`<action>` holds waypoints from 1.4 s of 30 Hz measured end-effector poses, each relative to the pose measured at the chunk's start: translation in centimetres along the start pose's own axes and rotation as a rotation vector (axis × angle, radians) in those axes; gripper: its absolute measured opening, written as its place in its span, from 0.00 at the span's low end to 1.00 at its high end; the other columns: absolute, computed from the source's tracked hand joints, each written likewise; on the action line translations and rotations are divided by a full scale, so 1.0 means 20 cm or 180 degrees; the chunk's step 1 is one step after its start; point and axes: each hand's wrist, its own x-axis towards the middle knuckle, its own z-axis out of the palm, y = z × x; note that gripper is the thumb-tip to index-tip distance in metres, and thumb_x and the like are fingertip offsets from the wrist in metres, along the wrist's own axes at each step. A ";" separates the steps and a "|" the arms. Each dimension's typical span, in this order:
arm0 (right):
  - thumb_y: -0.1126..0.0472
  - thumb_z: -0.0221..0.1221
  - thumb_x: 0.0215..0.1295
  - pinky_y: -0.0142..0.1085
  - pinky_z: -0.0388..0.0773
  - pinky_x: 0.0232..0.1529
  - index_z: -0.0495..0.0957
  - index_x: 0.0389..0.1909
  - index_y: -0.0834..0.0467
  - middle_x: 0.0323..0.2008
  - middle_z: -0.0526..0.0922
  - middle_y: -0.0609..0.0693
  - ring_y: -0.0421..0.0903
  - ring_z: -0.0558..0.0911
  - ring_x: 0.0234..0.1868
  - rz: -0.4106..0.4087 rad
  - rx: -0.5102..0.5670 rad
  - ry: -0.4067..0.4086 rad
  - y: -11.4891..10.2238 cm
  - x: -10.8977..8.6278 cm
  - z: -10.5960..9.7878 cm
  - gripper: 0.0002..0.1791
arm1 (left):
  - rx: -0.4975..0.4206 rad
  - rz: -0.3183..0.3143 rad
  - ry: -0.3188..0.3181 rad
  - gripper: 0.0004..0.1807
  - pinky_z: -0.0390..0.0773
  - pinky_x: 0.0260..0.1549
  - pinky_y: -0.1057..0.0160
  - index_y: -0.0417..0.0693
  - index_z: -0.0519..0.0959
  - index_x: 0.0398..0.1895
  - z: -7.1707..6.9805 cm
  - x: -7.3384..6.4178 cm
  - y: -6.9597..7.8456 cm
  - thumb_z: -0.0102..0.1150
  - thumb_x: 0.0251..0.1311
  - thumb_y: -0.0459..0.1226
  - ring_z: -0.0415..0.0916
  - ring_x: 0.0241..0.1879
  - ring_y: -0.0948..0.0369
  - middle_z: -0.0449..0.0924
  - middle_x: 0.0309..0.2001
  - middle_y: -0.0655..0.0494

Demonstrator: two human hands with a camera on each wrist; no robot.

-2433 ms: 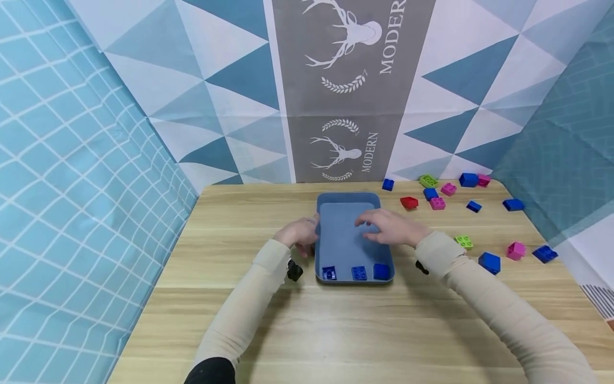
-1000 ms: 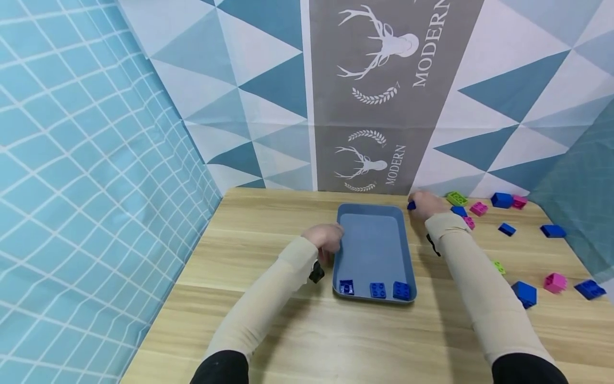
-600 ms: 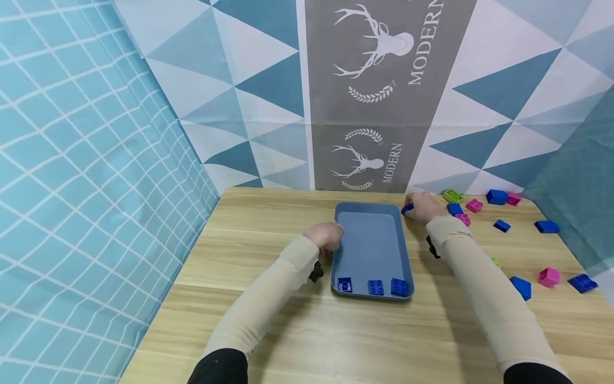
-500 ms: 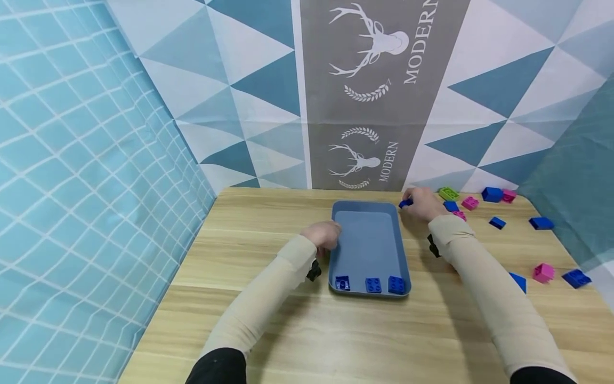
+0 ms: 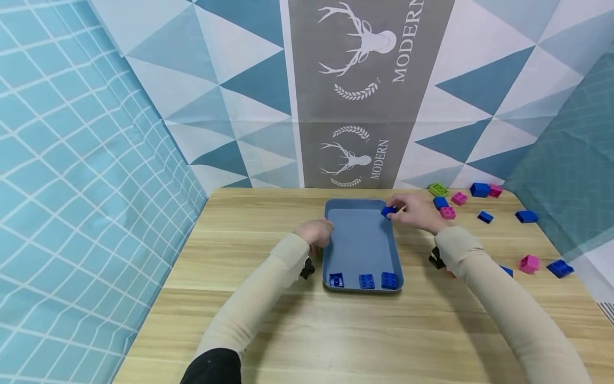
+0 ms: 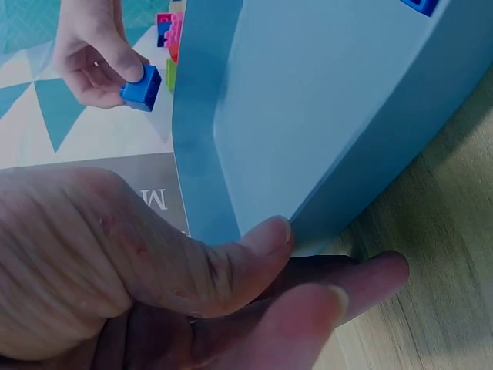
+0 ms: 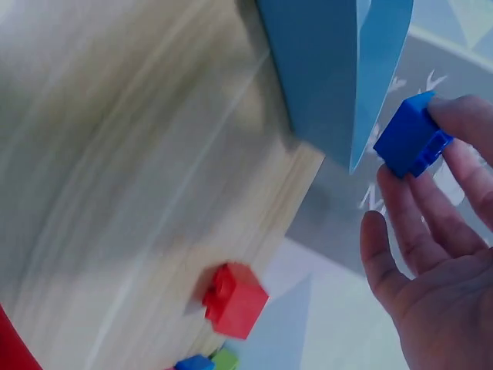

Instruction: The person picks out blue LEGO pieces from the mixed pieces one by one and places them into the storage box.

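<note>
Across the wood-grain table (image 5: 288,336), I watch the left hand (image 5: 314,233) pinch a blue-grey rectangular plastic tray (image 5: 360,237), likely steadying it, while the right hand (image 5: 416,212) pinches a blue plastic brick (image 5: 387,212).

At centre, the tray (image 5: 362,240) is grey-blue; the toy brick (image 5: 387,212) at its upper right, deep blue. Cloth (image 5: 62,176) at left is pale blue (white-gridded).
</note>
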 end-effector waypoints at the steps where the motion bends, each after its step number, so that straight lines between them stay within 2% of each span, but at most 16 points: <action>1: 0.62 0.69 0.63 0.54 0.84 0.49 0.83 0.47 0.60 0.44 0.87 0.57 0.55 0.84 0.46 -0.0026 0.0061 -0.0018 -0.01 -0.01 0.01 0.13 | 0.0005 -0.0001 -0.0004 0.23 0.87 0.22 0.63 0.40 0.67 0.64 0.00 0.00 0.01 0.43 0.68 0.20 0.87 0.34 0.49 0.61 0.72 0.46; 6: 0.63 0.70 0.61 0.58 0.83 0.52 0.84 0.45 0.59 0.43 0.88 0.54 0.54 0.84 0.47 -0.0321 0.0064 -0.0148 -0.05 -0.09 0.07 0.12 | 0.0011 0.0011 -0.0010 0.28 0.87 0.22 0.63 0.40 0.66 0.70 0.00 0.01 0.04 0.43 0.67 0.19 0.87 0.35 0.49 0.61 0.73 0.47; 10: 0.63 0.70 0.60 0.55 0.83 0.53 0.84 0.44 0.57 0.44 0.88 0.52 0.51 0.84 0.46 -0.0439 -0.0093 -0.0343 -0.05 -0.15 0.11 0.11 | 0.0081 0.0042 -0.0013 0.32 0.87 0.22 0.64 0.41 0.64 0.73 0.00 0.02 0.06 0.43 0.66 0.18 0.87 0.36 0.50 0.59 0.75 0.48; 15: 0.62 0.70 0.60 0.50 0.84 0.52 0.85 0.44 0.55 0.45 0.87 0.49 0.47 0.83 0.45 -0.0425 -0.0187 -0.0510 -0.04 -0.22 0.16 0.12 | 0.0152 -0.0024 -0.0010 0.32 0.87 0.21 0.64 0.43 0.64 0.73 0.02 0.03 0.08 0.45 0.66 0.19 0.87 0.33 0.51 0.59 0.75 0.48; 17: 0.63 0.70 0.59 0.50 0.83 0.52 0.85 0.44 0.55 0.45 0.87 0.49 0.47 0.82 0.45 -0.0463 -0.0188 -0.0539 -0.03 -0.24 0.18 0.11 | 0.0128 -0.0041 -0.0028 0.35 0.87 0.22 0.63 0.43 0.61 0.76 0.03 0.03 0.08 0.45 0.65 0.18 0.86 0.32 0.51 0.57 0.76 0.48; 22: 0.66 0.70 0.57 0.49 0.84 0.52 0.85 0.40 0.54 0.43 0.87 0.48 0.45 0.82 0.44 -0.0557 -0.0315 -0.0642 -0.01 -0.29 0.20 0.10 | 0.0036 -0.0042 -0.0056 0.40 0.89 0.28 0.62 0.44 0.57 0.80 0.05 0.04 0.09 0.47 0.63 0.17 0.86 0.34 0.51 0.57 0.76 0.49; 28: 0.65 0.70 0.57 0.50 0.83 0.52 0.84 0.38 0.53 0.43 0.85 0.48 0.46 0.80 0.43 -0.0482 -0.0483 -0.0792 -0.02 -0.32 0.19 0.09 | -0.0084 -0.0022 -0.0049 0.34 0.89 0.29 0.60 0.45 0.61 0.77 0.04 0.03 0.11 0.46 0.68 0.20 0.86 0.35 0.49 0.59 0.75 0.48; 32: 0.64 0.71 0.57 0.49 0.83 0.52 0.83 0.38 0.52 0.42 0.83 0.46 0.44 0.79 0.42 -0.0434 -0.0607 -0.0858 -0.03 -0.35 0.19 0.09 | -0.0167 0.0037 -0.0077 0.34 0.89 0.30 0.59 0.43 0.61 0.77 0.04 0.02 0.12 0.45 0.67 0.20 0.86 0.35 0.48 0.58 0.76 0.47; 34: 0.64 0.71 0.57 0.49 0.83 0.51 0.83 0.39 0.52 0.41 0.83 0.45 0.44 0.79 0.42 -0.0465 -0.0662 -0.0852 -0.03 -0.36 0.20 0.10 | -0.0210 0.0065 -0.0080 0.35 0.89 0.32 0.58 0.42 0.60 0.77 0.04 0.02 0.12 0.45 0.67 0.19 0.85 0.36 0.48 0.57 0.77 0.46; 36: 0.63 0.71 0.58 0.51 0.81 0.56 0.83 0.43 0.52 0.44 0.84 0.47 0.46 0.80 0.45 -0.0493 -0.0722 -0.0841 -0.05 -0.34 0.21 0.13 | -0.0245 0.0069 -0.0055 0.34 0.89 0.32 0.58 0.41 0.61 0.76 0.04 0.01 0.10 0.45 0.66 0.19 0.85 0.35 0.49 0.57 0.77 0.46; 40: 0.61 0.70 0.60 0.62 0.70 0.66 0.82 0.52 0.51 0.54 0.83 0.54 0.57 0.80 0.56 -0.0472 -0.0888 -0.0913 -0.10 -0.27 0.23 0.18 | -0.0268 -0.0036 -0.0014 0.30 0.89 0.31 0.58 0.41 0.62 0.74 0.01 -0.01 0.04 0.45 0.68 0.20 0.84 0.33 0.49 0.57 0.76 0.46; 42: 0.60 0.70 0.61 0.66 0.66 0.67 0.83 0.52 0.51 0.55 0.82 0.56 0.60 0.79 0.58 -0.0475 -0.0986 -0.0961 -0.12 -0.24 0.23 0.18 | -0.0295 -0.0071 -0.0017 0.30 0.89 0.31 0.58 0.41 0.62 0.73 0.00 -0.01 0.02 0.44 0.68 0.21 0.85 0.34 0.48 0.61 0.73 0.44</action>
